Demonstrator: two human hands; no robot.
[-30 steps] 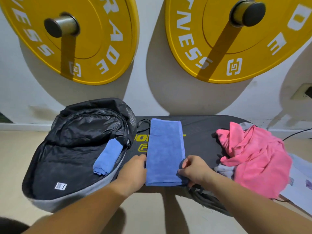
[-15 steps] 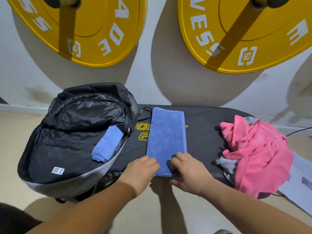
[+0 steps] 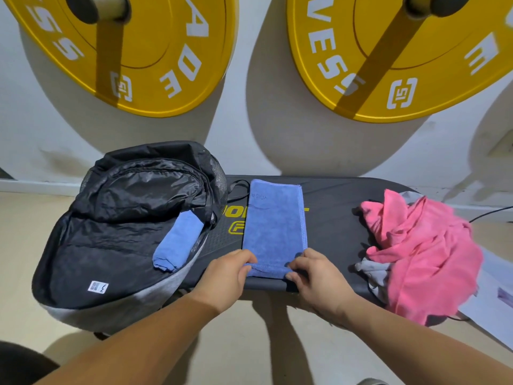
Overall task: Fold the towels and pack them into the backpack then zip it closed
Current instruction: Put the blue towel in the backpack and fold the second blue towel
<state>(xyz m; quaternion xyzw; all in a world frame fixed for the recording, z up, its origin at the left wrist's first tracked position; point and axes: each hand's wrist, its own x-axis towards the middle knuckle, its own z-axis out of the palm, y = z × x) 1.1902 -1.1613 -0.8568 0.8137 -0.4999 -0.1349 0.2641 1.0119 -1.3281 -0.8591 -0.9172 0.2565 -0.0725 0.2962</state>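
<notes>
A blue towel [image 3: 274, 223], folded into a long strip, lies flat on the black bench [image 3: 333, 226]. My left hand [image 3: 227, 276] pinches its near left corner and my right hand [image 3: 316, 276] pinches its near right corner; the near end is slightly curled up. To the left, the black backpack [image 3: 97, 245] lies wide open with its grey outer rim toward me. A rolled blue towel [image 3: 177, 243] rests inside it by the right edge. A crumpled pink towel [image 3: 424, 254] sits on the bench's right end, over a grey cloth [image 3: 374, 270].
Two yellow weight plates [image 3: 155, 51] [image 3: 394, 59] hang on the white wall behind the bench. White papers [image 3: 494, 295] lie on the floor at far right, with a black cable [image 3: 491, 212] beyond. Beige floor [image 3: 249, 343] lies below the bench.
Both hands moved from the strip's sides to its near end and now pinch the two near corners, lifting that edge slightly. The camera tilted a little.
</notes>
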